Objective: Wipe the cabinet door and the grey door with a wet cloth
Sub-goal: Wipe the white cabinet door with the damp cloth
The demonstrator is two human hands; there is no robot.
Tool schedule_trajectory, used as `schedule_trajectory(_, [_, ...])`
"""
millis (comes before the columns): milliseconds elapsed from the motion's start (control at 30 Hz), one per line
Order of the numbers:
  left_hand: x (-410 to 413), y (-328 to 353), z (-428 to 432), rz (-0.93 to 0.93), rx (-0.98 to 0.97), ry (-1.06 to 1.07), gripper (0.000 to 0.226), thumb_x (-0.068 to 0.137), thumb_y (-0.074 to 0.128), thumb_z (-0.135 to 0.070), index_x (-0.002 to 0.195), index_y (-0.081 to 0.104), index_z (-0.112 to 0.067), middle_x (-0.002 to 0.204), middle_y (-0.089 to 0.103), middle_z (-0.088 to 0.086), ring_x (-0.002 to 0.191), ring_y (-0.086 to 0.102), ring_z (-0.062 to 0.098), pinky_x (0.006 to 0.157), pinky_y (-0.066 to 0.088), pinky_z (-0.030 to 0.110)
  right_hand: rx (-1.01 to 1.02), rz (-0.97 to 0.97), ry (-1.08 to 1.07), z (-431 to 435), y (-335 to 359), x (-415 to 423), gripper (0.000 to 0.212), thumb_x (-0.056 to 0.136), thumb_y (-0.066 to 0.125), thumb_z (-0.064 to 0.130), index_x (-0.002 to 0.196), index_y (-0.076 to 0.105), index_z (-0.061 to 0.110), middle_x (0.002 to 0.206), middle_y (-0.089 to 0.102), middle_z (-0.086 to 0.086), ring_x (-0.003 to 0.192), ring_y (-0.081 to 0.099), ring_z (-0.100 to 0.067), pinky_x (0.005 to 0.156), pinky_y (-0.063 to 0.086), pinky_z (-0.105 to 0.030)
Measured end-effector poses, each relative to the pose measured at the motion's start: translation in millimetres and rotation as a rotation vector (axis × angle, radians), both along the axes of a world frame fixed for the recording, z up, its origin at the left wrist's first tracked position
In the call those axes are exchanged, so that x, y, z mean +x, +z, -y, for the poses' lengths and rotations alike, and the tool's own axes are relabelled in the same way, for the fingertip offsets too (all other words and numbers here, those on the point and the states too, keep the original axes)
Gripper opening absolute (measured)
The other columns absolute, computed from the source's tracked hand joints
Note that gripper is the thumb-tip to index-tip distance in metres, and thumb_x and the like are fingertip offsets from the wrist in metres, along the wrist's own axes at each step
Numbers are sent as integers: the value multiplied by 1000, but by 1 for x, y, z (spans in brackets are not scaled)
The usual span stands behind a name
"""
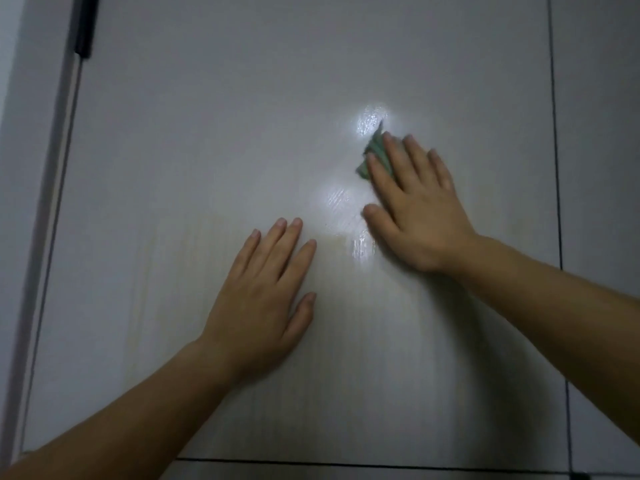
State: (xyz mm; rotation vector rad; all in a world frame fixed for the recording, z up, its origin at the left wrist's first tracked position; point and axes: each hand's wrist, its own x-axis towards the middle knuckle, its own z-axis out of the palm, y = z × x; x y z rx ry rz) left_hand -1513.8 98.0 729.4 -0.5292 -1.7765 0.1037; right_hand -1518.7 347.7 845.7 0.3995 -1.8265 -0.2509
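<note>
Pressing the cloth (pixel 374 153), right hand (pixel 417 211) meets cabinet door (pixel 242 116) (black strut (pixel 85 26) upper-left).

My right hand (pixel 412 206) presses green cloth (pixel 375 154) flat on pale cabinet door (pixel 207 133); left hand (pixel 266 289) flat beside it; wet streaks glinting.

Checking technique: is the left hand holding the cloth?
No, the green cloth sits under the right hand, while the left hand rests flat on the door.
</note>
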Motion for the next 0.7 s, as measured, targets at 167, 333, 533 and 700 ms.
schedule_trajectory(167, [1,4,-24,-13,-37,-16,64,100,38,-41,156,38,-9,167,25,15,157,18,29,126,18,52,307,16,-12,-29,-24,-3,65,104,23,54,163,10,28,171,-1,0,157,-7,-24,127,-1,-47])
schedule_trajectory(333, [1,10,-44,-8,-71,-29,64,100,38,-41,156,38,-10,167,24,14,157,17,29,126,18,52,-219,24,25,-43,21,-4,68,102,17,55,163,4,29,171,-7,0,157,-10,-24,126,-5,-49])
schedule_trajectory(533, [-3,10,-59,10,-68,-2,63,101,35,-43,158,35,-15,168,22,13,157,16,28,126,19,52,146,91,20,-63,-26,2,68,101,17,58,162,4,31,170,-9,4,156,-14,-20,126,-8,-43])
schedule_trajectory(700, [-3,6,-71,42,-2,34,63,102,30,-46,159,34,-17,169,20,13,158,13,30,126,17,55,-334,55,4,-94,15,-3,69,101,13,57,162,0,29,170,-11,-1,156,-13,-24,125,-8,-49])
